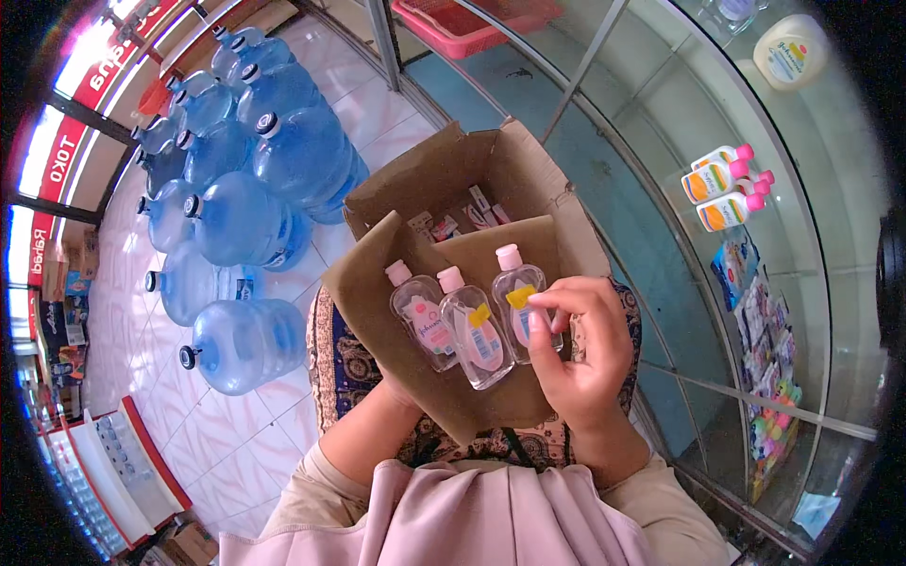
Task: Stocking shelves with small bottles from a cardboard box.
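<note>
An open cardboard box [467, 159] rests before me, with small packets [481, 216] inside. On its folded-out flap [368, 283] lie three clear Johnson's plastic bottles with pink caps: a left one [425, 322], a middle one [478, 336] and a right one [517, 279]. The middle and right ones bear yellow stickers. My right hand [587, 339] is over the right bottle, thumb and forefinger pinched at the edge of its yellow sticker [522, 297]. My left hand [400, 385] is mostly hidden under the flap, which it seems to support; its fingers are out of sight.
Several blue water gallons [248, 347] stand on the tiled floor at the left. At the right is a glass display case [679, 382] with pink-capped bottles [711, 180], packets [764, 318] and a cream-coloured bottle [789, 53]. A pink basket [456, 46] sits at the top.
</note>
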`<state>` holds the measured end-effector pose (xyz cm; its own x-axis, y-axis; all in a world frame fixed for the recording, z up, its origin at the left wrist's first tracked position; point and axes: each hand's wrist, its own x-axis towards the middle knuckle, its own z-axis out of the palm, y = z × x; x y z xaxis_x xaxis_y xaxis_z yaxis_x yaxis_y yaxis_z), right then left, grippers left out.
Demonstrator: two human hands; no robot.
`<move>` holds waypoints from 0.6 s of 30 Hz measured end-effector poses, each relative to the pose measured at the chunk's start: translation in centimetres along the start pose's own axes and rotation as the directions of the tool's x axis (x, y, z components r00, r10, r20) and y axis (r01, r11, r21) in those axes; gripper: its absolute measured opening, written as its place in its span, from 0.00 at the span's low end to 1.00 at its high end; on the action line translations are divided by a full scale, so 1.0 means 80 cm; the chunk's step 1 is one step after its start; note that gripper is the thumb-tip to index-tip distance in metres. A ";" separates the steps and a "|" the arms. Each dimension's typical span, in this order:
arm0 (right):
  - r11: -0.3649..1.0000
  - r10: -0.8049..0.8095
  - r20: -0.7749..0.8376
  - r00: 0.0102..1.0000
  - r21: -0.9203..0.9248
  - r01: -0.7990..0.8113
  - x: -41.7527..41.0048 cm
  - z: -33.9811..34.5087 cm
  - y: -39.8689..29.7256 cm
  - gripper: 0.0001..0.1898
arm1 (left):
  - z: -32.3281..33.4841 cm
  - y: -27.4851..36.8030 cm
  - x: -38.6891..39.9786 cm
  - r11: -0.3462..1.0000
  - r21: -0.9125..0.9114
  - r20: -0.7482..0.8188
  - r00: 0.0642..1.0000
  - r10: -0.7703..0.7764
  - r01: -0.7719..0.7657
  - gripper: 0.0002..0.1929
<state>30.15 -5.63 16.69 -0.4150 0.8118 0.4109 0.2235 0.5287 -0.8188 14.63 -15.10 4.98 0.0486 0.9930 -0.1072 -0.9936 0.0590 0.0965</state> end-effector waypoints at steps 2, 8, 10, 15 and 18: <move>1.000 -0.013 -0.004 1.000 -0.014 0.013 0.001 -0.001 -0.001 0.11 | 0.006 -0.001 0.002 1.000 -0.006 0.002 1.000 0.004 -0.004 0.27; 0.999 0.011 -0.024 1.000 -0.033 -0.012 0.003 -0.002 -0.001 0.11 | 0.020 -0.005 0.009 0.998 -0.059 0.039 0.999 0.020 -0.018 0.27; 0.998 0.004 -0.020 1.000 -0.056 -0.005 0.004 -0.002 0.000 0.11 | 0.023 -0.005 0.010 0.997 -0.073 0.050 0.998 0.030 -0.026 0.27; 0.994 -0.009 -0.039 0.999 -0.108 0.005 0.001 0.001 0.009 0.11 | 0.027 -0.006 0.012 0.993 -0.115 0.084 0.995 0.049 -0.040 0.28; 0.996 0.019 -0.024 1.000 -0.091 -0.021 0.002 -0.001 0.012 0.08 | 0.027 -0.007 0.013 0.989 -0.142 0.104 0.993 0.063 -0.048 0.28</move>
<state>30.41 -5.00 16.01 -0.3896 0.8274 0.4045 0.3116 0.5317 -0.7875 15.42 -13.89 6.94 -0.0034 1.0000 0.0028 -0.9992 -0.0033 -0.0398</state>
